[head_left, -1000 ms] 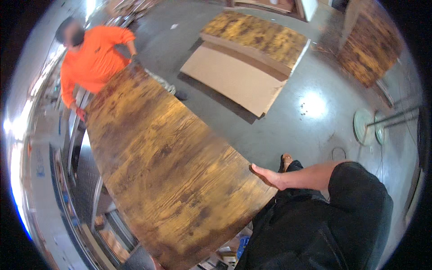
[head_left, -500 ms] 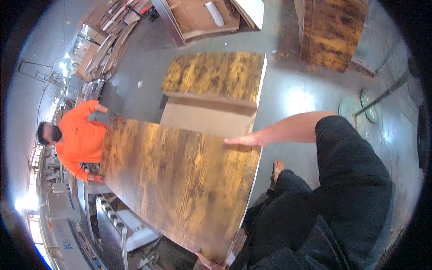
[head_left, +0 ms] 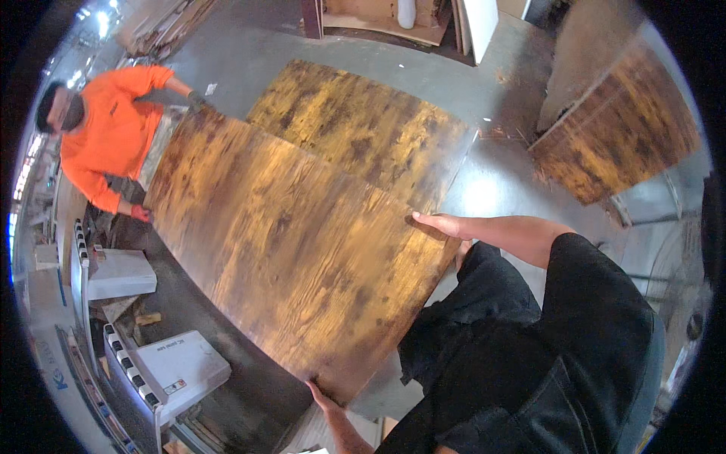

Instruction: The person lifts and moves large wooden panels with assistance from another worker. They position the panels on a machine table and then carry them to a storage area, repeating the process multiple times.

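Observation:
A large wood-grain board (head_left: 287,227), brown with dark mottling, spans the middle of the view, held at both ends. My right hand (head_left: 439,224) grips its upper near corner, thumb on top and the other fingers hidden beneath. My left hand (head_left: 325,397) holds the lower near corner, with most of its fingers out of sight under the edge. At the far end, a co-worker in an orange top (head_left: 113,129) has gloved hands on the board's two corners. Behind it lies another similar wood-grain board (head_left: 363,125), partly covered by the held one.
White boxes (head_left: 181,371) rest on a rack at lower left. Another wood-grain panel (head_left: 620,129) stands at the right. Leaning panels and an open brown compartment (head_left: 386,23) are at the top. Grey floor (head_left: 257,49) shows between them.
The view has turned. The held board now overlaps more of the board behind, hiding the cardboard-coloured surface seen earlier. My hands and the co-worker's keep their hold.

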The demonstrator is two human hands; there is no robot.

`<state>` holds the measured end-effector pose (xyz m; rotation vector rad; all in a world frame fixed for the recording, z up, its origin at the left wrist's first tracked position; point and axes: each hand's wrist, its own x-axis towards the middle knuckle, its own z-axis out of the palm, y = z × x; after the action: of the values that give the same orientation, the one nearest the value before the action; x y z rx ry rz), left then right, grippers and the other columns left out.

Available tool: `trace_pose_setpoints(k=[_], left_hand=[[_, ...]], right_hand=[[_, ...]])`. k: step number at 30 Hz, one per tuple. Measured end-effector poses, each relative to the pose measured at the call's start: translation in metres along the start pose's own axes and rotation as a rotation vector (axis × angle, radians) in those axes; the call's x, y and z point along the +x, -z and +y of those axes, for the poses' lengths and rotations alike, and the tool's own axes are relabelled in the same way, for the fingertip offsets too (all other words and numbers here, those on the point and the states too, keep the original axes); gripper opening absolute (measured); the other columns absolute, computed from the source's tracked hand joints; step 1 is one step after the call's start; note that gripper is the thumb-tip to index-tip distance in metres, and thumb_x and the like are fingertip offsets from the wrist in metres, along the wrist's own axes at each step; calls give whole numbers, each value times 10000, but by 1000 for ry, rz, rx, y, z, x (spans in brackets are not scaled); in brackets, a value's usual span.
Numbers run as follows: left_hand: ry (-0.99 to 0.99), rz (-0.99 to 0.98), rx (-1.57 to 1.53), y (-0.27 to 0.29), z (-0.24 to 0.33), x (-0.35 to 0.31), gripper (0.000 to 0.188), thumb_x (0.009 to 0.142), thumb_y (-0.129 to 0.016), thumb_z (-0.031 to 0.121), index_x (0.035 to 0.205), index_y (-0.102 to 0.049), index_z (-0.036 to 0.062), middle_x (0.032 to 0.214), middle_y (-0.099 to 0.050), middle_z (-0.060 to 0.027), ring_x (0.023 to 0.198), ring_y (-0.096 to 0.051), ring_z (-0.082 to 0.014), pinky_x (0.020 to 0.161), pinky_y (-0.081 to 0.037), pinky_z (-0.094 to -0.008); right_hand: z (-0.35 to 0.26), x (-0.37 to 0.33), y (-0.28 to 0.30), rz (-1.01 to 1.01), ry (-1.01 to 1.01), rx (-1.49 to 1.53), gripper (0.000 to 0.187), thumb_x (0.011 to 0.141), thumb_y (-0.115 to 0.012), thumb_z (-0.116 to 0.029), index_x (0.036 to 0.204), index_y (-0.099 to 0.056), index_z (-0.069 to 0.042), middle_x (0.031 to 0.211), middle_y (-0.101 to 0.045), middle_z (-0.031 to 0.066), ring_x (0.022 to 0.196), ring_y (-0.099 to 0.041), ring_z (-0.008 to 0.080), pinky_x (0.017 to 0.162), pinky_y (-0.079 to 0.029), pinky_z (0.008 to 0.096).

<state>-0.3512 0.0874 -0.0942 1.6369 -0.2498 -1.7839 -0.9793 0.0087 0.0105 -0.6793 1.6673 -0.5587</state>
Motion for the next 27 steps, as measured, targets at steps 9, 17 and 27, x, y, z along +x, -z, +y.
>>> trace_pose_setpoints(k=[9,17,27], left_hand=[[50,-107,-203,45,-74,15,864,958,-470,750,1584,-353,166,1599,-399,-80,1443,-375,-361,1167,-317,-600],[136,-66,-341,353,-89,-7,803,957,-548,653,1548,-393,132,1536,-461,-88,1401,-437,-361,1143,-379,-569],[205,-247,-337,573,-96,14,783,978,-545,639,1550,-407,123,1535,-470,-93,1410,-436,-354,1149,-384,-540]], right_hand=[[-6,-42,-40,-57,-10,-134,983,987,-440,-737,1523,-396,85,1556,-438,250,1419,-453,332,1183,-341,438],[24,-157,-339,105,-104,-109,952,974,-526,-702,1480,-426,98,1470,-510,225,1364,-478,295,1156,-354,422],[39,-234,-493,58,-129,-710,988,948,-572,-696,1530,-366,76,1514,-477,280,1361,-527,397,1122,-442,444]])
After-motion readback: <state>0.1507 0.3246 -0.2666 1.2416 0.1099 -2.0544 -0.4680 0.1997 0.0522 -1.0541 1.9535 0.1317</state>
